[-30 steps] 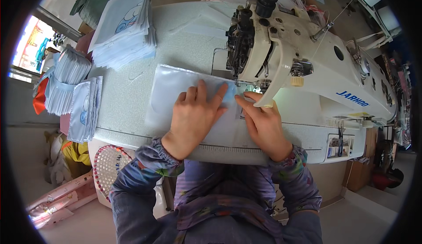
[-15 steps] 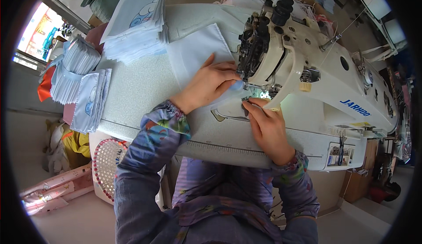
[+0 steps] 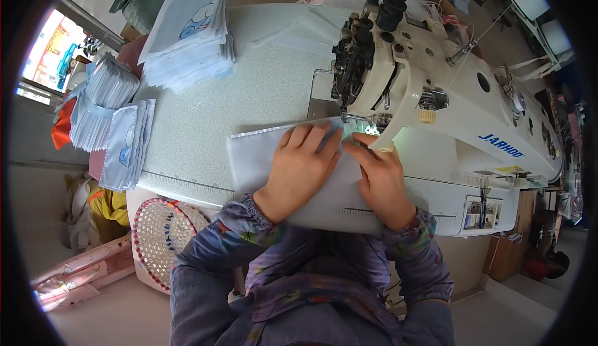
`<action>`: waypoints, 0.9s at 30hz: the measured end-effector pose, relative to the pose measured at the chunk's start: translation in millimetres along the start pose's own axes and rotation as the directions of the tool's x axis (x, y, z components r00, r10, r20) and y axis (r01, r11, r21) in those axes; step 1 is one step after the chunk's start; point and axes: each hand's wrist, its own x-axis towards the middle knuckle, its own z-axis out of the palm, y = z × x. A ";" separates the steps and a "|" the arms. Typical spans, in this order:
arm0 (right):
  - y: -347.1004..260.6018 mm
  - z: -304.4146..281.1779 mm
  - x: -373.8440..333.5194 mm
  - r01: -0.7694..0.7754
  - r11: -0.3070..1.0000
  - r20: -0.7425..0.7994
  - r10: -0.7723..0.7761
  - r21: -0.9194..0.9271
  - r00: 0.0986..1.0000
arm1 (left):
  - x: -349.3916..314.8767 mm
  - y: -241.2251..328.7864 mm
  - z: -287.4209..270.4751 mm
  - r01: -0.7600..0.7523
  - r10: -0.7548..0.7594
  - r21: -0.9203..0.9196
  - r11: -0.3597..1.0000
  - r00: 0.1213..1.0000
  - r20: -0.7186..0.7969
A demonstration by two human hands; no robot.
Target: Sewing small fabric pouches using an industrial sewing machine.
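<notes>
A pale blue-white fabric piece [image 3: 246, 162] with a stitched edge lies on the machine table, its upper right corner by the sewing foot. My left hand [image 3: 302, 171] lies over it, fingers stretched out and pressing it down. Close to the lit needle area, my right hand [image 3: 383, 181] has its fingers bent together at the fabric's right edge, pinching it; the fingertips are partly hidden. The white sewing machine [image 3: 405, 75] stands just above both hands, its head over the fabric's corner.
A tall stack of printed fabric pieces [image 3: 187, 47] sits at the table's far left. Folded bundles [image 3: 103, 100] hang beside the left edge. Below stands a woven basket [image 3: 165, 234]. A small tray [image 3: 483, 215] is set into the table at right.
The fabric piece has turned and come nearer to me; it now lies below the needle rather than up and left of it. My left hand has moved down with it and flattened; the right stays near the needle.
</notes>
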 end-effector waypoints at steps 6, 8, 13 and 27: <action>4.9 3.0 -0.8 0.015 1.000 -0.039 -0.015 0.018 0.999 | -1.5 -16.5 7.7 -0.144 0.139 -0.137 0.980 0.989 -0.048; 6.3 4.1 -2.7 0.029 0.999 -0.051 -0.028 0.020 0.998 | 0.6 -24.3 0.0 -0.196 0.202 -0.207 0.959 0.979 0.011; -0.9 0.8 -4.9 -0.016 0.996 -0.047 0.020 0.085 0.999 | 2.3 -33.1 -6.8 -0.238 0.265 -0.280 0.930 0.962 0.064; -1.2 3.5 -5.2 0.025 1.000 -0.043 -0.025 -0.004 0.999 | 5.7 -43.2 -7.0 -0.320 0.326 -0.246 0.915 0.945 -0.016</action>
